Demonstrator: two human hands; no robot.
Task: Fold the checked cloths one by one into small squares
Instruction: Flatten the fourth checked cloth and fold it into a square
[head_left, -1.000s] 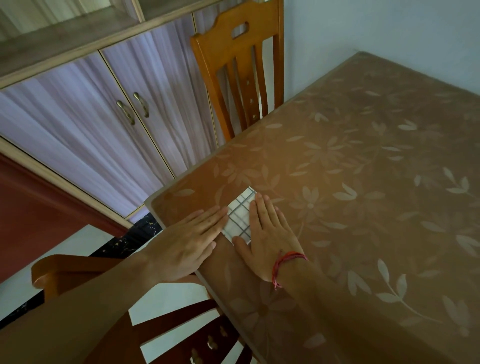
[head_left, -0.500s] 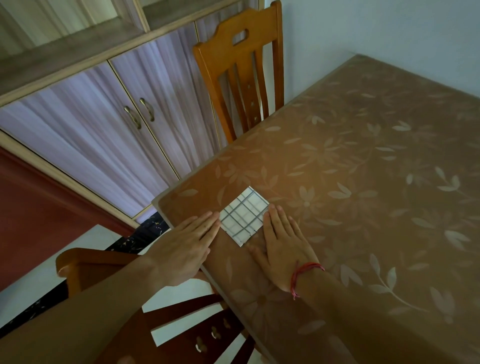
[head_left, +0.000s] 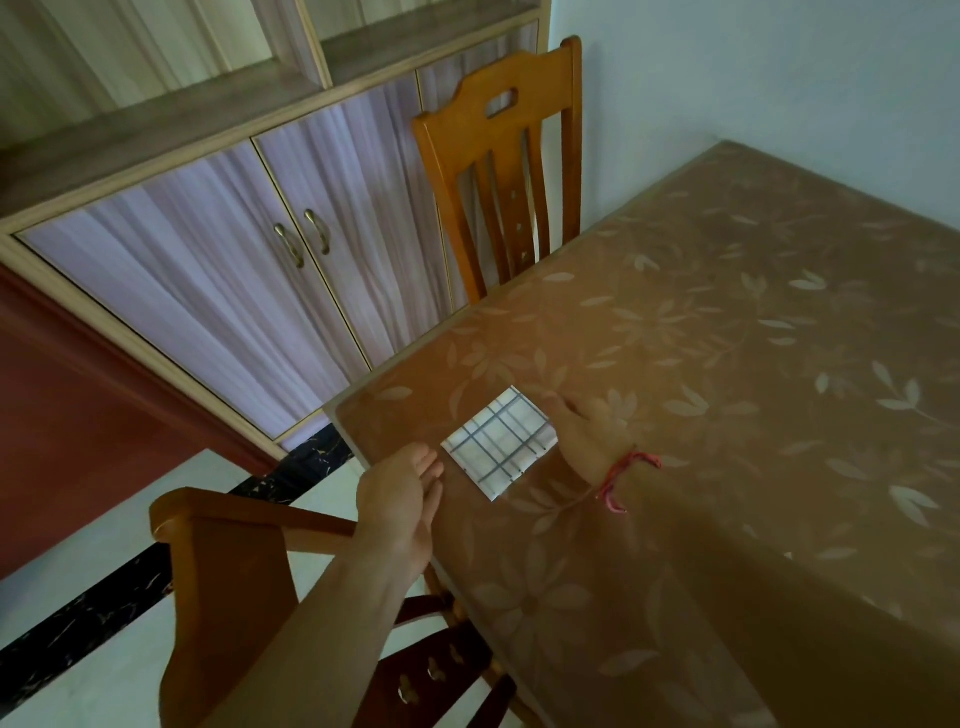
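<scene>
Cloth (head_left: 497, 446) is folded to a small checked square, lying flat on the table (head_left: 727, 364) close to its near-left corner; one corner points at me. My left hand (head_left: 401, 501) is just left of the cloth at the table edge, fingers together and loosely bent, holding nothing; its fingertips (head_left: 432, 463) are close to the cloth's left corner, contact unclear. My right hand (head_left: 586, 432) lies along the cloth's right edge, fingers straight and pointing far-left, holding nothing; can't tell if it touches the cloth. Red thread (head_left: 626, 470) is on my right wrist. Table cover is brown with a pale flower print. One wooden chair (head_left: 501, 171) is at the far-left side, another chair (head_left: 234, 566) under my left arm; a cupboard (head_left: 234, 270) stands left.
</scene>
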